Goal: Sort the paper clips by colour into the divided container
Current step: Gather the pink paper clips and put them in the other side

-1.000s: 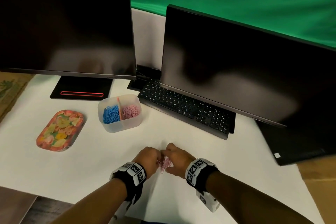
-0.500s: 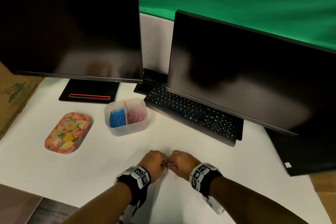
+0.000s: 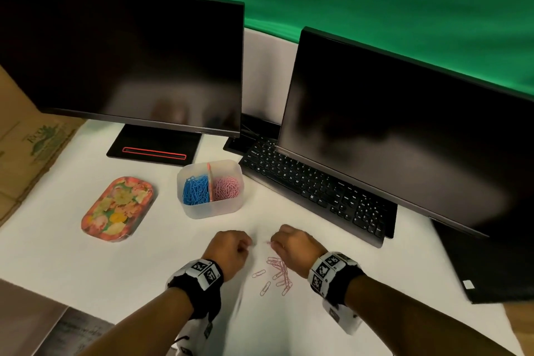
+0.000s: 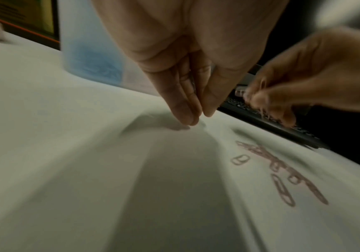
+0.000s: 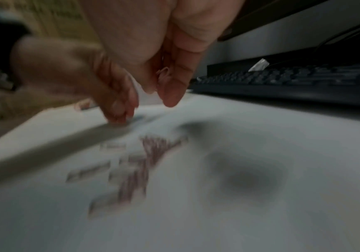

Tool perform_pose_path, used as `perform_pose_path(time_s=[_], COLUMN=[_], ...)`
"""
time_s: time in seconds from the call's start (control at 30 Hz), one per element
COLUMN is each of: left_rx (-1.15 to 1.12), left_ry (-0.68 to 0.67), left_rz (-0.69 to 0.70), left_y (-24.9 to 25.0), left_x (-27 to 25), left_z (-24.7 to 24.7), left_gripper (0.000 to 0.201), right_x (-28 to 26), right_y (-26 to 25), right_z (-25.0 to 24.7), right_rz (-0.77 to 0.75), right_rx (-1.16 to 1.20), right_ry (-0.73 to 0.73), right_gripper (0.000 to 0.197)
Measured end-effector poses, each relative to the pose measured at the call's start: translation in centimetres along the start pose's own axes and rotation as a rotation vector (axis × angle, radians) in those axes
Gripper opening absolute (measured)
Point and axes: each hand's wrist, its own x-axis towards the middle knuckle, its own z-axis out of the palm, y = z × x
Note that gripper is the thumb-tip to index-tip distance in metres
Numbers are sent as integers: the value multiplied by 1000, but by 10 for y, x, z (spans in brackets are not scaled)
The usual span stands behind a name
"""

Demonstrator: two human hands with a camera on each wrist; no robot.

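The clear divided container [image 3: 202, 211] stands mid-table, with blue clips [image 3: 196, 190] in its left compartment and pink clips [image 3: 227, 188] in its right. Several loose pink paper clips [image 3: 278, 272] lie on the white table between my wrists, also visible in the left wrist view [image 4: 282, 170]. My left hand [image 3: 248, 244] hovers just left of them, with fingertips [image 4: 187, 116] pressed together on what looks like a thin clip. My right hand [image 3: 273, 243] pinches a small bunch of pink clips [image 5: 164, 76] between thumb and fingers [image 5: 172, 95]. Both wrist views are blurred.
A floral tray [image 3: 117, 208] lies left of the container. A black keyboard [image 3: 315, 191] runs diagonally behind my right hand, under the right monitor [image 3: 404, 139]. The left monitor [image 3: 121, 61] and its stand [image 3: 154, 150] are at the back. Cardboard [image 3: 26, 139] borders the left side.
My hands were pressed together over a clump of pink clips. They have since pulled apart, and several pink clips now lie spread on the table between them.
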Motion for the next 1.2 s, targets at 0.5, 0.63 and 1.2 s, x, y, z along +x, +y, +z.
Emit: perform_pose_path(time_s=[0.5,0.63,1.2], left_rx=[335,349,294], left_ry=[-295,-282,-359], left_rz=[99,131,179], left_y=[15,20,18], left_x=[-20,-13,-20], left_z=[11,12,27], left_gripper=[19,16,70], right_x=[118,72,-72], right_y=[-80,-33,24], right_z=[-90,-67,26], right_rz=[112,194,131], right_rx=[82,4,214], right_ry=[106,73,-19], right_gripper=[29,42,57])
